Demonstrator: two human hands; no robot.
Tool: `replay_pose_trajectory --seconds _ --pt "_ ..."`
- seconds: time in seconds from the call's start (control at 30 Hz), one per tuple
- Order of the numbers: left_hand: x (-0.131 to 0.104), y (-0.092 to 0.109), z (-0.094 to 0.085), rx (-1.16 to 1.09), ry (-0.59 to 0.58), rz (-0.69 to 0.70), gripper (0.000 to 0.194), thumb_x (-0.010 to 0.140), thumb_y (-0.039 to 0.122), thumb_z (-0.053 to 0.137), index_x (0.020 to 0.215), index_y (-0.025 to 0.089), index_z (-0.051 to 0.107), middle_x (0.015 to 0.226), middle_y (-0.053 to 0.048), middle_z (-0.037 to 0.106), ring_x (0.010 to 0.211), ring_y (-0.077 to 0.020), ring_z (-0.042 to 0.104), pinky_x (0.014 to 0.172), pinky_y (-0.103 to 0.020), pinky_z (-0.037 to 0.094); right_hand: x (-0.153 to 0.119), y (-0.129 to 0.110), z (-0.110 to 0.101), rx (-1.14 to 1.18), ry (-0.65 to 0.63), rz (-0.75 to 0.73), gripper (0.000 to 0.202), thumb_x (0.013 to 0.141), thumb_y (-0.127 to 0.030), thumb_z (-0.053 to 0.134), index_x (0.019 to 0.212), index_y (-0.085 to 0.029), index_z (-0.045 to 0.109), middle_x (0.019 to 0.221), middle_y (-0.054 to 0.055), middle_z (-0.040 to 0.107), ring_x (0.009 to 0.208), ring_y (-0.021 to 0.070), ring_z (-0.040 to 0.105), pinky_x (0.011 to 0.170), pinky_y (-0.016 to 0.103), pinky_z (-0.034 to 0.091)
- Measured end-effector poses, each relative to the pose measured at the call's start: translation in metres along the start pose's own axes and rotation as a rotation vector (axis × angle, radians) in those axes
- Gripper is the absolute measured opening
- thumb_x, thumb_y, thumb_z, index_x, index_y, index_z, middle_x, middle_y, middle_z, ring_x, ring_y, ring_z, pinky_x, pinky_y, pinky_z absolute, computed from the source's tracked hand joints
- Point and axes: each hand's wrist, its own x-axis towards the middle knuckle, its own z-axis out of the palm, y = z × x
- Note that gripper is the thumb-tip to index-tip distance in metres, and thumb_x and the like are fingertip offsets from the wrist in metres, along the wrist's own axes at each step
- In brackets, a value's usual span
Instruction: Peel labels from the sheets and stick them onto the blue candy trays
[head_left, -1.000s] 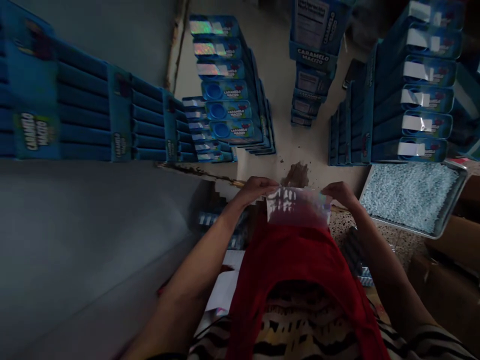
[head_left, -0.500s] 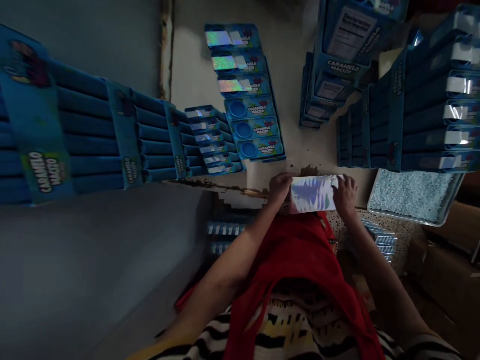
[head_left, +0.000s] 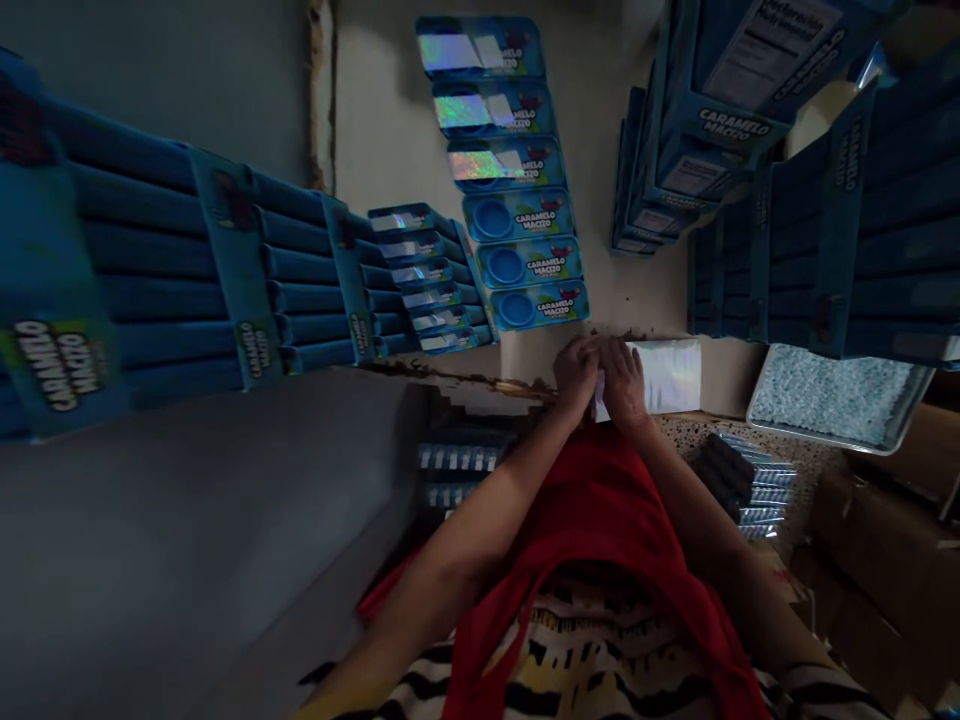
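A flat, shiny silvery carton (head_left: 673, 376) lies at the table's near edge, just in front of the red apron. My left hand (head_left: 576, 378) is closed at the carton's left end, fingers curled. Right beside it, my right hand (head_left: 624, 386) presses its fingers together over the same end, so both hands nearly touch. The fingers hide that end, and what they do to its flap or edge cannot be made out. Beyond the hands stands a row of blue boxes (head_left: 536, 305) marked "Caramelo Macizo", with round windows.
Blue boxes are stacked high along the left (head_left: 165, 270) and on the right (head_left: 795, 250). A metal tray (head_left: 832, 442) of small pale-blue pieces sits at right. Silvery-blue packs (head_left: 757, 490) and brown cardboard boxes (head_left: 885, 560) are lower right.
My right hand has moved left from the carton's right end to its left end, beside my left hand. The carton sits slightly further right in view; the view itself has shifted a little.
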Motion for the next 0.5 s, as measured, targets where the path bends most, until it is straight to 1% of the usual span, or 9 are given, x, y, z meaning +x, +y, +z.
replay_pose_trajectory --seconds 0.07,0.13,0.2,0.23,0.3,0.37,0.43,0.5 --pt "-0.002 0.002 0.001 0.027 0.017 -0.015 0.036 0.088 0.017 0.057 0.120 0.015 0.074 0.122 -0.013 0.078 0.107 -0.0250 0.076 0.098 -0.036 0.059 -0.008 -0.003 0.002 -0.035 -0.012 0.020 0.061 0.102 -0.011 0.034 0.163 -0.012 0.042 0.171 0.015 0.039 0.163 0.0329 0.023 0.130 0.057 0.021" --pt "-0.001 0.002 0.000 0.054 0.041 -0.040 0.039 0.087 0.016 0.057 0.122 0.015 0.073 0.123 -0.014 0.077 0.108 -0.0251 0.075 0.100 -0.036 0.058 -0.015 -0.006 0.002 -0.056 -0.030 0.026 0.064 0.102 -0.010 0.033 0.165 -0.014 0.039 0.173 0.013 0.034 0.164 0.0355 0.018 0.130 0.058 0.019" --pt "0.003 0.001 0.000 0.071 0.056 -0.049 0.041 0.085 0.016 0.056 0.122 0.015 0.073 0.125 -0.014 0.077 0.113 -0.0247 0.074 0.102 -0.035 0.057 -0.021 -0.007 -0.002 -0.059 -0.049 0.011 0.065 0.101 -0.010 0.034 0.166 -0.017 0.038 0.174 0.011 0.033 0.164 0.0365 0.017 0.128 0.058 0.021" --pt "0.005 0.000 -0.001 0.071 0.060 -0.043 0.041 0.085 0.016 0.056 0.122 0.016 0.073 0.125 -0.014 0.076 0.115 -0.0244 0.074 0.103 -0.035 0.057 -0.024 -0.007 -0.005 -0.053 -0.056 0.001 0.065 0.101 -0.010 0.035 0.165 -0.019 0.039 0.173 0.011 0.036 0.164 0.0364 0.018 0.127 0.058 0.022" --pt "0.009 -0.001 -0.001 0.058 0.059 -0.021 0.040 0.085 0.020 0.057 0.121 0.017 0.073 0.125 -0.012 0.077 0.114 -0.0239 0.073 0.103 -0.035 0.056 -0.028 -0.006 -0.014 -0.029 -0.061 -0.012 0.060 0.102 -0.012 0.038 0.162 -0.021 0.046 0.167 0.012 0.045 0.160 0.0355 0.026 0.124 0.056 0.027" --pt "0.013 -0.002 -0.001 0.031 0.033 -0.017 0.038 0.085 0.022 0.057 0.120 0.018 0.073 0.119 -0.011 0.078 0.107 -0.0233 0.075 0.098 -0.034 0.058 -0.033 -0.006 -0.026 0.010 -0.047 -0.002 0.050 0.105 -0.018 0.043 0.152 -0.022 0.058 0.154 0.014 0.060 0.150 0.0343 0.041 0.118 0.052 0.032" --pt "0.016 0.000 0.002 0.005 0.006 -0.019 0.037 0.085 0.023 0.056 0.117 0.017 0.073 0.112 -0.010 0.079 0.101 -0.0225 0.075 0.093 -0.033 0.059 -0.038 -0.007 -0.040 0.057 -0.015 0.042 0.037 0.105 -0.025 0.048 0.134 -0.023 0.071 0.131 0.013 0.073 0.131 0.0324 0.055 0.109 0.047 0.037" --pt "0.020 0.002 0.006 -0.017 -0.001 -0.011 0.035 0.085 0.024 0.054 0.113 0.015 0.072 0.110 -0.010 0.079 0.100 -0.0222 0.075 0.092 -0.032 0.058 -0.045 -0.009 -0.056 0.118 0.035 0.120 0.028 0.103 -0.028 0.053 0.112 -0.023 0.079 0.108 0.012 0.077 0.111 0.0294 0.062 0.100 0.043 0.040"
